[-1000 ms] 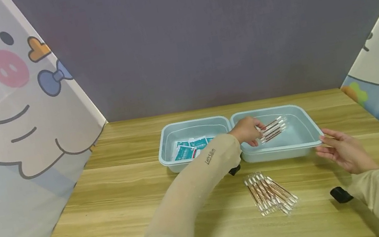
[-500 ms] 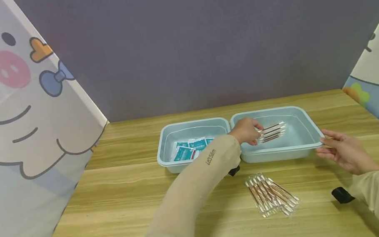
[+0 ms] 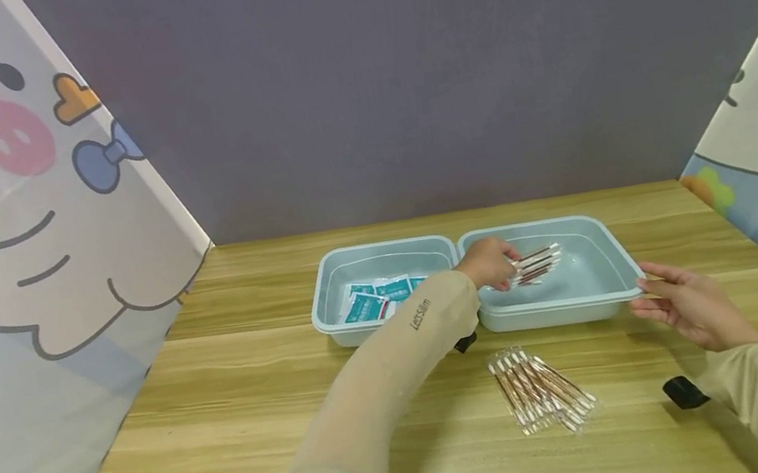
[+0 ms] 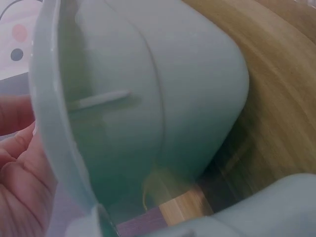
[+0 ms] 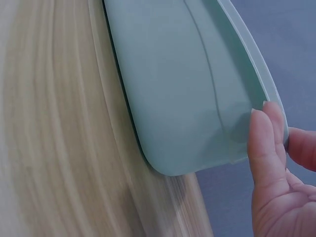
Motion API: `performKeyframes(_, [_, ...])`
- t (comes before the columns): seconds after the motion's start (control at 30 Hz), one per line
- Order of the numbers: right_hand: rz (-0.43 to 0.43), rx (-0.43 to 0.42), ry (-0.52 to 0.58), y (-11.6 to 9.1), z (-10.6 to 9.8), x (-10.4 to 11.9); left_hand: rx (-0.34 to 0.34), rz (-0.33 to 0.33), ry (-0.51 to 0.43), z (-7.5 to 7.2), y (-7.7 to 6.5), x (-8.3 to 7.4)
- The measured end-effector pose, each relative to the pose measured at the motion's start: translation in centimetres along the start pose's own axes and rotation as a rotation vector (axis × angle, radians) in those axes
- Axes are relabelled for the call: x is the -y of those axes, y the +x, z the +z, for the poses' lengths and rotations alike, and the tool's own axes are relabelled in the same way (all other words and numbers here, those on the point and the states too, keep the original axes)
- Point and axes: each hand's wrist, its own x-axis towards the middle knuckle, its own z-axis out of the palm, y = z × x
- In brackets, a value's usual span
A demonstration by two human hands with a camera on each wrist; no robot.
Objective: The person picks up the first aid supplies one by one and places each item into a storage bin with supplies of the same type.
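In the head view, my left hand (image 3: 489, 264) reaches into the right-hand light blue plastic bin (image 3: 599, 297). Its fingers pinch one end of a clear-wrapped strip of cotton swabs (image 3: 538, 265) with brown sticks. From the left wrist view, one white swab tip (image 4: 106, 98) shows through the bin wall as a pale shape. My right hand (image 3: 696, 306) grips the near right corner of that bin, thumb on one side of the rim and fingers (image 5: 264, 143) on the other. Closer to me on the table lies a fanned pile of wrapped cotton swabs (image 3: 539, 390).
A second light blue bin (image 3: 343, 334) stands just left of the first, holding several teal-and-white sachets (image 3: 368, 304), partly hidden by my left sleeve (image 3: 402, 368). Behind the wooden table (image 3: 225, 399) rises a grey panel (image 3: 397, 81). Cartoon-printed panels flank both sides.
The swab strip in my left hand has dipped lower and slightly left inside the bin, lying flatter. My right hand keeps its grip on the corner. The pile has not moved.
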Motion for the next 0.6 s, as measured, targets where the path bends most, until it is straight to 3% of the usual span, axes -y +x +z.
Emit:
performKeyframes(0.17, [-0.018, 0.012, -0.003, 0.0, 0.2, -0.1, -0.013, 0.0, 0.023, 0.0, 0.1, 0.0])
performKeyframes(0.3, [-0.015, 0.005, -0.027, 0.0, 0.4, -0.1, -0.014, 0.047, 0.094, 0.1, 0.4, 0.1])
performKeyframes(0.47, [-0.006, 0.002, -0.029, 0.0, 0.3, 0.0, 0.012, 0.159, 0.147, -0.4, -0.1, 0.0])
performKeyframes(0.6, [-0.009, 0.016, -0.011, 0.1, 0.1, 0.1, 0.099, 0.317, 0.207, -0.6, -1.1, -0.2])
